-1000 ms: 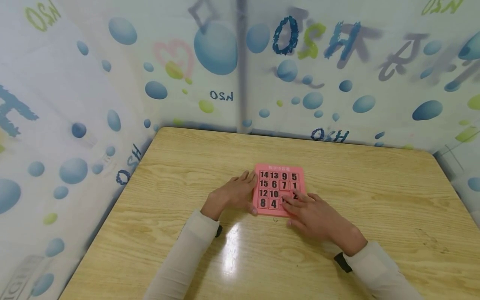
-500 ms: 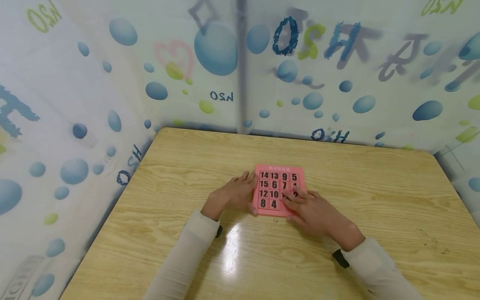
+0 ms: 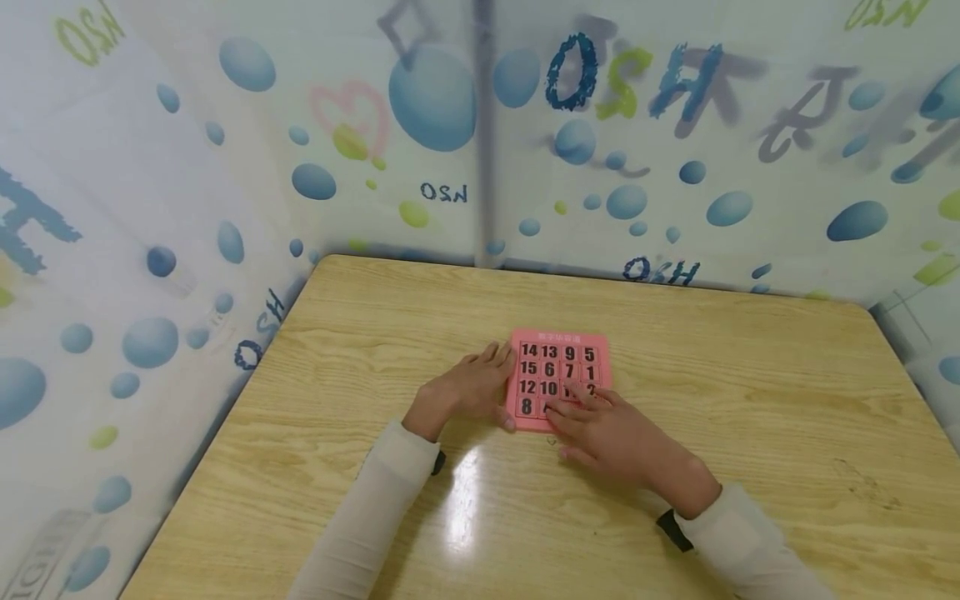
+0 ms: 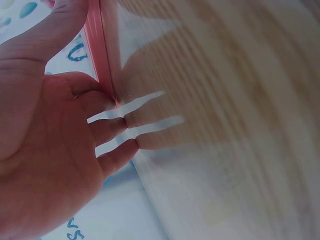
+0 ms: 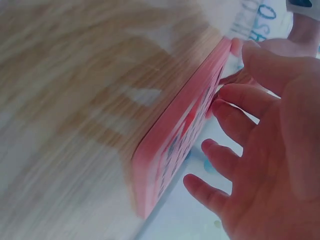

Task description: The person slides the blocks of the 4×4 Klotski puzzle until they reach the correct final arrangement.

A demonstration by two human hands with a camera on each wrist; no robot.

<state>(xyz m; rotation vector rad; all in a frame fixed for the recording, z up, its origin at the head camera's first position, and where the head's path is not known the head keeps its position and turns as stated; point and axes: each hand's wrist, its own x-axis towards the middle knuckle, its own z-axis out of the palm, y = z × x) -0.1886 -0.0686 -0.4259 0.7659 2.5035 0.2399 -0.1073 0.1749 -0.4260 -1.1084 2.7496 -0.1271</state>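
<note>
A pink sliding number puzzle [image 3: 549, 370] lies flat on the wooden table, its black-numbered tiles facing up. My left hand [image 3: 471, 387] rests along the puzzle's left side, fingers stretched by the upper edge and thumb at the near left corner. In the left wrist view, that hand's fingertips touch the tabletop beside the pink frame [image 4: 94, 45]. My right hand [image 3: 618, 435] reaches over the lower right tiles, with a fingertip on the bottom-row 4 tile, partly covering it. The right wrist view has its fingers spread and lightly bent over the tile face. Some lower right tiles are hidden.
The light wooden table [image 3: 390, 308] extends around the puzzle on all sides. Behind and to the left, curtain-like walls [image 3: 525, 167] with blue bubbles and lettering stand close to the table's edges.
Under my right fingers, a tile slid up from the bottom row into the third row, leaving a gap below. My right hand then moved left onto the 4 tile. My left hand stayed put.
</note>
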